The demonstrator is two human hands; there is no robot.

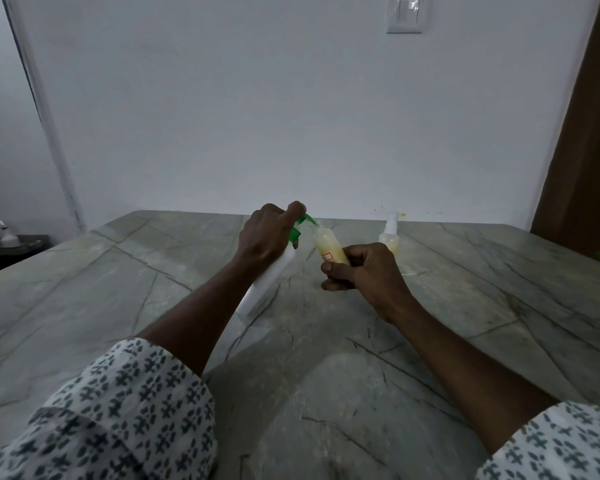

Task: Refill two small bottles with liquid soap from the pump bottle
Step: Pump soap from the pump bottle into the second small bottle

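Pump bottle, white with a green pump head, tilted over the counter, base down near the stone, top leaning right. Left hand wrapped over its upper part, fingers closed on the green pump head. Green spout aimed at the mouth of a small bottle, tip right at or in the opening; exact contact too small to tell. Small bottle partly filled with pale yellow liquid, leaning left toward the spout, a white label with red edging on its side. Right hand clamped round the lower half of that small bottle, fingers curled tight, thumb across the front. Both held above the grey veined stone, near the middle of the counter. Second small bottle upright on the counter just behind the right hand, spray top on, yellowish liquid in its lower part. Patterned sleeves on both forearms at the near edge. White wall behind, light switch high on it, brown door at the far right
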